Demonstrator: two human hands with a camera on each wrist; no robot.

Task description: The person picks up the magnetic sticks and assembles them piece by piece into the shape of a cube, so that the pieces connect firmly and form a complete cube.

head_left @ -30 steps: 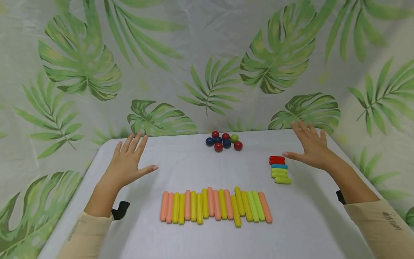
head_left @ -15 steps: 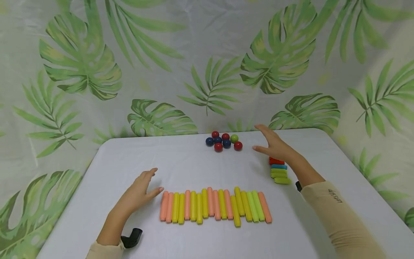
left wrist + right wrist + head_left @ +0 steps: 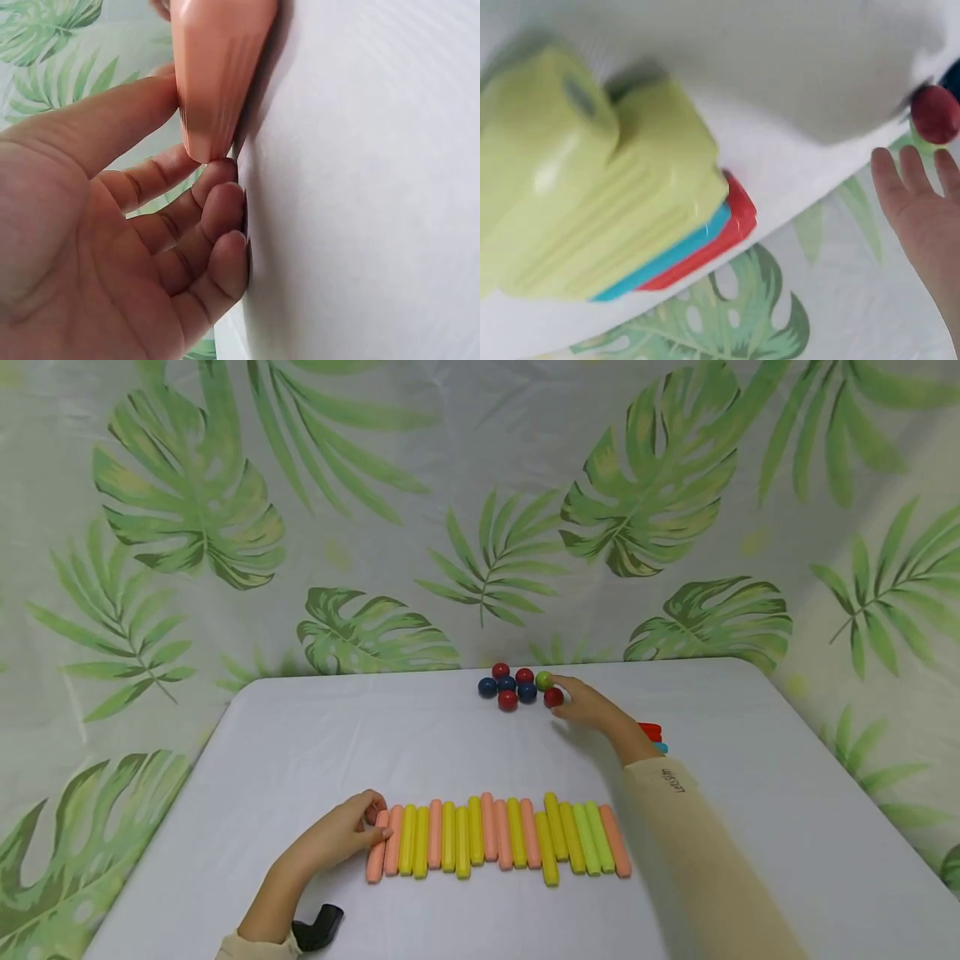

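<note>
- Two hands work on the white worktop (image 3: 750, 793) at this moment, each at its own group of pieces.
- The left hand (image 3: 341, 835) is at about 7 o'clock of the worktop; its thumb and curled fingers pinch the far end of the orange stick (image 3: 377, 847), the leftmost one of the long row of sticks (image 3: 517, 837).
- In the left wrist view the stick's end (image 3: 217, 71) sits between thumb and fingers, so the hold looks firm.
- The right hand (image 3: 592, 706) reaches to about 12 o'clock; its fingers are relaxed and spread, with the tips at the red ball (image 3: 553, 697) and the green ball (image 3: 543, 680) of the ball cluster (image 3: 510, 687). It does not yet grip any ball.
- The short stack of sticks (image 3: 607, 187), green over blue and red, lies at 3 o'clock, partly hidden behind the right forearm.
- Judgement: it seems best to lift the orange stick straight up from its end, so the yellow neighbours are not dragged.
- The balls may roll, so the right fingers should close gently around only one ball, from above.
</note>
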